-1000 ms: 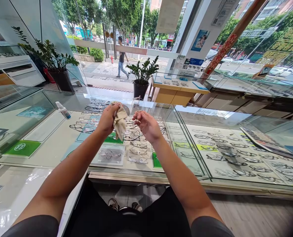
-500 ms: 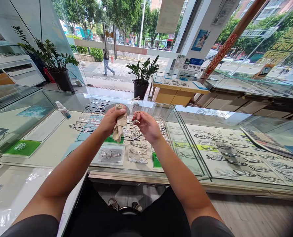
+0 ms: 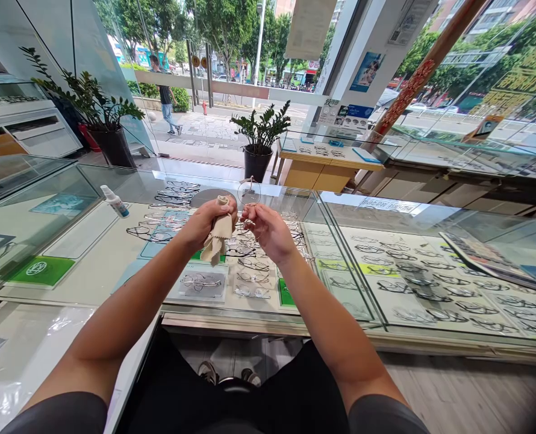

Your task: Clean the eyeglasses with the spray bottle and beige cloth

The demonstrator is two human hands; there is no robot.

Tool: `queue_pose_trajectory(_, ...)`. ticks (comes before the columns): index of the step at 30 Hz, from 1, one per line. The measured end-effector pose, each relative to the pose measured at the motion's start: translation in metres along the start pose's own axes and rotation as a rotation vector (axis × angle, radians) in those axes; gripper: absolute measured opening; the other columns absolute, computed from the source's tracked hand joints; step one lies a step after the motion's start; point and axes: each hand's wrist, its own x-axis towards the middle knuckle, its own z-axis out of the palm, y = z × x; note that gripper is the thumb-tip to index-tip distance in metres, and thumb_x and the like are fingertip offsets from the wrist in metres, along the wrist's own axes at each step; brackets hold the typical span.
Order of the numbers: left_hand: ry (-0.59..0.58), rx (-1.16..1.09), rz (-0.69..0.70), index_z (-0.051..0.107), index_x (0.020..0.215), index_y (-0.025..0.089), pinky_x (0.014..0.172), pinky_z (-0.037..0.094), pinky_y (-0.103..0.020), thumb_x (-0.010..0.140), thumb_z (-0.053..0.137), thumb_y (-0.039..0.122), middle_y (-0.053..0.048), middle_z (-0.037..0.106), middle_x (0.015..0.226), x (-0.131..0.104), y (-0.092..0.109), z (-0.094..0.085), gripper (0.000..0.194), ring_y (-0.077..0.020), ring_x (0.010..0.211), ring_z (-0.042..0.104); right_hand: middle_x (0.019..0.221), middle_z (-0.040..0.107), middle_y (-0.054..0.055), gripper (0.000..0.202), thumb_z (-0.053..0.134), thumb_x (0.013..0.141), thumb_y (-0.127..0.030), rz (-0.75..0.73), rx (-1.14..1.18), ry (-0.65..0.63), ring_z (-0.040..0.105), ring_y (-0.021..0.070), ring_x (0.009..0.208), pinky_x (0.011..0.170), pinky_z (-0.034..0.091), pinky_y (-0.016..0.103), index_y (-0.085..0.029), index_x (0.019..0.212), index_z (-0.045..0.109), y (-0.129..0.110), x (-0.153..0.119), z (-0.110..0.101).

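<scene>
My left hand (image 3: 209, 224) is closed around a beige cleaning cloth (image 3: 219, 237), whose loose end hangs below the fingers. Beside it, my right hand (image 3: 270, 232) pinches a pair of thin-rimmed eyeglasses (image 3: 250, 191); one round lens stands up above the fingertips. The rest of the frame is hidden by my hands. Both hands are close together over the glass display counter. Rows of eyeglasses (image 3: 253, 265) lie beneath them, partly covered by my hands and forearms.
A spray bottle (image 3: 115, 201) stands on the counter at the left. A round grey mirror or disc (image 3: 205, 197) lies behind my left hand. More frames fill the right-hand case (image 3: 448, 280), with a magazine (image 3: 489, 259) on its glass. Potted plants (image 3: 257, 163) stand beyond the counter.
My left hand has shifted slightly right, nearer the eyeglasses, and the cloth hangs a little lower. My right hand is nearly still. Outside, a person has walked leftward.
</scene>
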Motion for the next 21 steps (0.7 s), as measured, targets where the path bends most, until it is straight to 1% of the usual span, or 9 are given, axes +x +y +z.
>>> queue_pose_trajectory(3, -0.115, -0.057, -0.083, 0.055, 0.072, 0.022, 0.049, 0.028, -0.029, 0.073, 0.088, 0.045, 0.004, 0.037, 0.056, -0.005, 0.005, 0.004, 0.040, -0.0119, 0.050, 0.033, 0.104, 0.065, 0.005, 0.036, 0.080, 0.090, -0.055, -0.004, -0.008, -0.005, 0.058, 0.0200, 0.098, 0.083, 0.051, 0.031, -0.024, 0.077, 0.066, 0.001, 0.001, -0.001)
queue_pose_trajectory(7, -0.195, -0.090, -0.144, 0.054, 0.070, 0.022, 0.048, 0.027, -0.029, 0.074, 0.087, 0.043, 0.004, 0.037, 0.055, -0.009, 0.009, 0.006, 0.040, -0.0115, 0.049, 0.030, 0.105, 0.064, 0.005, 0.034, 0.078, 0.092, -0.052, 0.001, 0.010, -0.018, 0.058, 0.0188, 0.098, 0.083, 0.050, 0.030, -0.024, 0.078, 0.066, 0.001, 0.001, -0.003)
queue_pose_trajectory(10, -0.216, -0.106, -0.174, 0.055, 0.069, 0.021, 0.048, 0.027, -0.028, 0.073, 0.088, 0.043, 0.004, 0.037, 0.053, -0.011, 0.009, 0.005, 0.039, -0.0113, 0.049, 0.029, 0.105, 0.063, 0.005, 0.035, 0.079, 0.091, -0.052, 0.007, 0.017, -0.011, 0.058, 0.0187, 0.098, 0.082, 0.050, 0.030, -0.023, 0.077, 0.066, 0.001, 0.001, -0.003)
queue_pose_trajectory(14, -0.231, -0.135, -0.199, 0.055, 0.071, 0.020, 0.048, 0.031, -0.026, 0.075, 0.086, 0.038, 0.004, 0.039, 0.053, -0.012, 0.010, 0.003, 0.036, -0.0113, 0.049, 0.032, 0.104, 0.063, 0.005, 0.034, 0.080, 0.090, -0.052, 0.003, 0.018, -0.012, 0.058, 0.0188, 0.096, 0.081, 0.050, 0.030, -0.023, 0.077, 0.067, 0.000, 0.000, -0.001)
queue_pose_trajectory(17, -0.246, -0.150, -0.194, 0.056, 0.071, 0.020, 0.048, 0.032, -0.025, 0.076, 0.085, 0.037, 0.004, 0.041, 0.053, -0.013, 0.009, 0.003, 0.035, -0.0113, 0.049, 0.034, 0.103, 0.063, 0.004, 0.034, 0.081, 0.090, -0.051, -0.002, 0.034, -0.020, 0.058, 0.0182, 0.094, 0.080, 0.049, 0.030, -0.023, 0.076, 0.068, -0.001, 0.000, 0.000)
queue_pose_trajectory(21, -0.267, -0.127, -0.174, 0.057, 0.070, 0.019, 0.048, 0.033, -0.025, 0.076, 0.089, 0.040, 0.003, 0.043, 0.054, -0.012, 0.009, 0.003, 0.039, -0.0108, 0.049, 0.034, 0.102, 0.063, 0.005, 0.032, 0.081, 0.091, -0.049, -0.007, 0.044, -0.022, 0.058, 0.0183, 0.095, 0.079, 0.049, 0.029, -0.023, 0.076, 0.070, 0.000, 0.001, -0.002)
